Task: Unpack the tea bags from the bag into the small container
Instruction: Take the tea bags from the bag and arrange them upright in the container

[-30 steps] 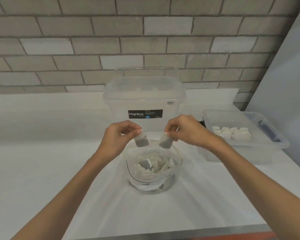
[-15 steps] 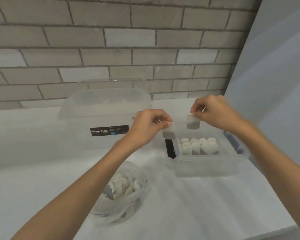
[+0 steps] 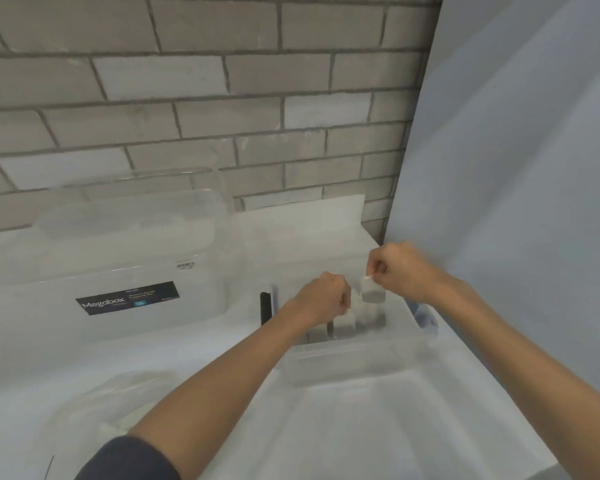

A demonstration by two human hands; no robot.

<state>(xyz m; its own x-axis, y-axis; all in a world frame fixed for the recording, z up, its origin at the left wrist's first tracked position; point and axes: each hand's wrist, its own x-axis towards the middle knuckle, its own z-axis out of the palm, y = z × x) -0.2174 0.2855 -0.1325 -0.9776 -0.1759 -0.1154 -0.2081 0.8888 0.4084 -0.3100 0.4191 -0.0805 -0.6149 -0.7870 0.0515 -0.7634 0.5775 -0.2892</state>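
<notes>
Clear plastic forms the container (image 3: 357, 368), which sits on the white table (image 3: 378, 438) at the right, near a blue-grey panel (image 3: 516, 168). The right hand (image 3: 404, 271) hangs over its far half. Its grip is narrowed to a pinch of thumb and fingertips on the top edge of one tea bag (image 3: 373, 294), which dangles upright just above the container's inside. The left hand (image 3: 326, 299) reaches down into the container from the near left, knuckles up and fingers curled under. Its grip is turned away and blurred, so I cannot tell whether it has anything in it. Just beside that hand a row of tea bags (image 3: 343, 327) stands on edge inside the container, packed against each other. A black strip (image 3: 265, 308) stands just left of the container. The bag (image 3: 111, 407) lies at the near left of the table, partly behind the left forearm, too blurred to show its contents. Behind it stands a big clear box (image 3: 118, 258) with a dark "Megabox" label (image 3: 129, 299), against a grey brick wall (image 3: 222, 98). A dark sleeve (image 3: 129, 459) covers the left upper arm.
</notes>
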